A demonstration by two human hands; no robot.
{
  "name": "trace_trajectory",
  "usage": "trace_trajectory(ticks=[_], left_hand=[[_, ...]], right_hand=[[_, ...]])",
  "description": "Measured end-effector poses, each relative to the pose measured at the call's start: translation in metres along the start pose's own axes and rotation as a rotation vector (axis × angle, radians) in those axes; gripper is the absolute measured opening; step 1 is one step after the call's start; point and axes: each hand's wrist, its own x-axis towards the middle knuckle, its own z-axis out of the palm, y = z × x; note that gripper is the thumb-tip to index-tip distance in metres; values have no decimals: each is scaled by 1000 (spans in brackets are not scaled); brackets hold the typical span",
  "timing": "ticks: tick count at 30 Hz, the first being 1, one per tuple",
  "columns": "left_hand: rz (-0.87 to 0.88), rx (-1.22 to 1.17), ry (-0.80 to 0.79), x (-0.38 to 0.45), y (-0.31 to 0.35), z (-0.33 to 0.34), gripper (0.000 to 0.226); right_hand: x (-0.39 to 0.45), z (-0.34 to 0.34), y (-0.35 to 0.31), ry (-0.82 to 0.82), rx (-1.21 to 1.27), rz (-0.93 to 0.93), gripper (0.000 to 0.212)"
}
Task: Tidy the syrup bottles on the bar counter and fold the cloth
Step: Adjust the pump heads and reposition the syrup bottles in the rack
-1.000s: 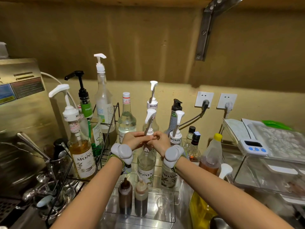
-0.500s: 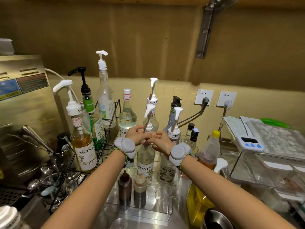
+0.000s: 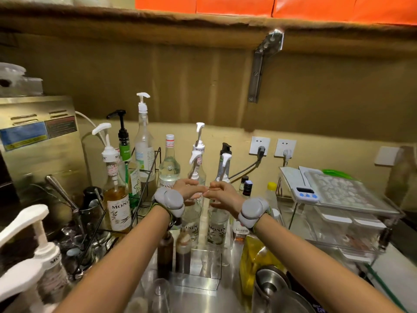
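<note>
Two clear Monin pump bottles stand side by side at the middle of the steel counter, the left one [image 3: 191, 219] and the right one [image 3: 217, 224]. My left hand [image 3: 188, 188] curls around the left bottle's neck, just under its white pump [image 3: 194, 158]. My right hand [image 3: 223, 193] is closed in front of the right bottle's neck, below its pump [image 3: 225, 159]. The fingertips of both hands touch between the bottles. Further syrup bottles stand behind, among them an amber Monin bottle [image 3: 117, 206] in a wire rack. I see no cloth.
Two brown squeeze bottles [image 3: 173, 251] stand in a clear acrylic holder [image 3: 203, 274] near me. A steel machine [image 3: 38, 143] and a cup of bar tools are at the left. A clear drawer unit [image 3: 338, 218] with a timer is at the right. A yellow bottle [image 3: 252, 260] and a steel jug sit at the front right.
My hands were together on the left bottle's pump; now they sit side by side, one at each bottle's neck. The view has pulled back and tilted up.
</note>
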Motion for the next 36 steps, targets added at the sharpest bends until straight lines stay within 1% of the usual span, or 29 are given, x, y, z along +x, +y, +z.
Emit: trace_trajectory(ticks=[4, 5, 8, 11, 14, 17, 19, 20, 23, 26, 27, 28, 30, 33, 36], left_hand=[[37, -21, -66, -19, 1, 11, 51], [47, -12, -81, -23, 1, 15, 50], [102, 82, -113, -34, 3, 27, 43], [106, 130, -140, -41, 1, 40, 44], [86, 159, -205, -46, -2, 53, 45], [66, 181, -244, -49, -6, 67, 47], [64, 196, -268, -50, -10, 78, 47], [65, 207, -287, -50, -11, 85, 45], [57, 225, -309, -51, -15, 97, 29], [41, 241, -315, -48, -17, 107, 43], [44, 252, -324, -48, -17, 110, 44], [36, 256, -332, -48, -18, 113, 44], [10, 247, -340, -46, -22, 118, 45], [-29, 271, -358, -44, -32, 124, 48], [-114, 190, -393, -41, -43, 131, 45]], right_hand=[[-25, -12, -1, -14, -52, -31, 20], [-31, -16, -1, -22, -76, -48, 15], [-46, -29, 1, -45, -134, -53, 18], [-58, -42, 8, -48, -154, -48, 19], [-71, -55, 16, -27, -185, -27, 14], [-83, -69, 24, 2, -282, -12, 7], [-88, -79, 29, -7, -289, 44, 18], [-90, -85, 33, -13, -284, 77, 19], [-94, -95, 42, -23, -287, 150, 15], [-96, -103, 54, 10, -308, 195, 29], [-96, -106, 58, 20, -302, 211, 28], [-97, -108, 61, 31, -290, 230, 22], [-95, -114, 69, 43, -299, 272, 5], [-89, -120, 82, 68, -335, 316, 12], [-82, -123, 93, 143, -374, 319, 18]])
